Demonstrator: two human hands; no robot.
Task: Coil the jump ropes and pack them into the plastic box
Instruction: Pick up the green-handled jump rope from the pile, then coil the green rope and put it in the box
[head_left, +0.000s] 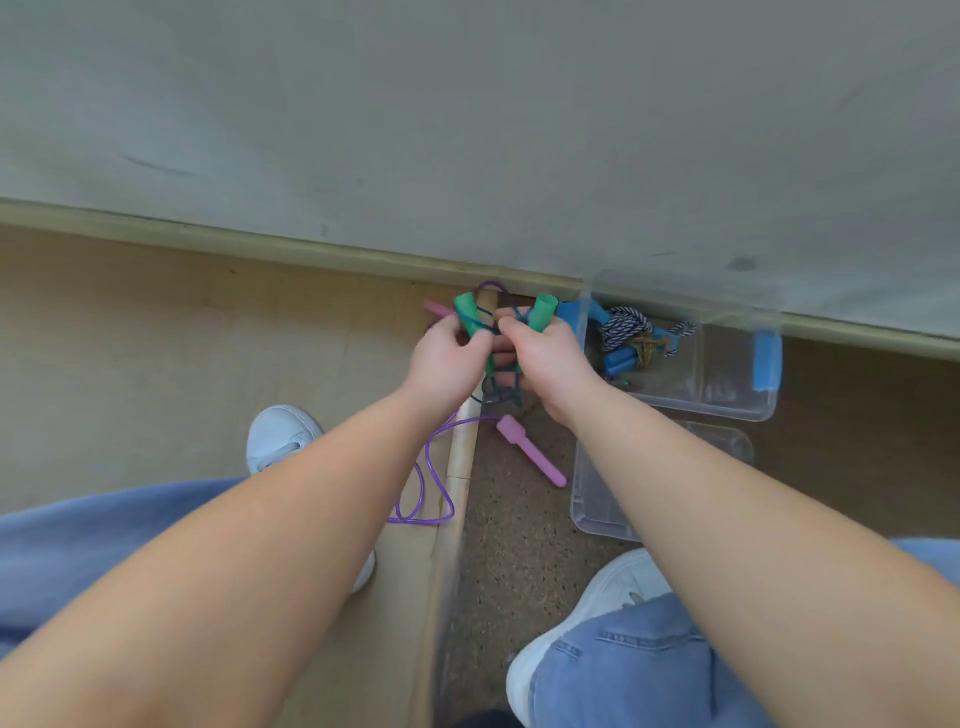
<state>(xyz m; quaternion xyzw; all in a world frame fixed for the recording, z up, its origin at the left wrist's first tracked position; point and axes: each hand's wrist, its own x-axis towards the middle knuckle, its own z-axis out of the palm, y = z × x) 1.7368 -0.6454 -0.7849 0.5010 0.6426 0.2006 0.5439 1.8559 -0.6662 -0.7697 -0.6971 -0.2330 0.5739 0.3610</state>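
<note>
Coiling step, by the look: green rope up in both hands, not yet boxed. L hand (447, 358) clenched round one green handle (466, 313), R hand (545, 358) clenched round the other green handle (544, 310), both handles upright & near each other.

To do it well:
- Bring the handles together as one pair, ends level.
- Wind the dark teal cord (501, 389) round the pair in even turns, snug but not tight, to stop loops slipping off.
- Shake out the slack below the fists first; looks tangled, prob. knot-prone.
- Tuck the tail under a turn before letting go.
- Lift clear of the purple cord (426, 483) to avoid snagging it.

Look of the green rope: two short green tube handles, thin dark teal cord crossing over fingers & handles, rest hanging as a loose bunch between the wrists. Held above the floor (519, 545) near the baseboard (260, 244), just left of the plastic box (727, 413).

Other ropes: purple cord w/ pink handle (530, 454) lying on the floor, loops draped over the right edge of the cardboard sheet (156, 364); second pink handle (438, 310) peeking out beyond the L hand. Striped rope (623, 327) w/ blue handles already bundled at the box's left end. Box clear, blue latches, open, set against the baseboard; clear lid (597, 514) flat on the floor in front of it. Plenty of room left inside, apparently.
</note>
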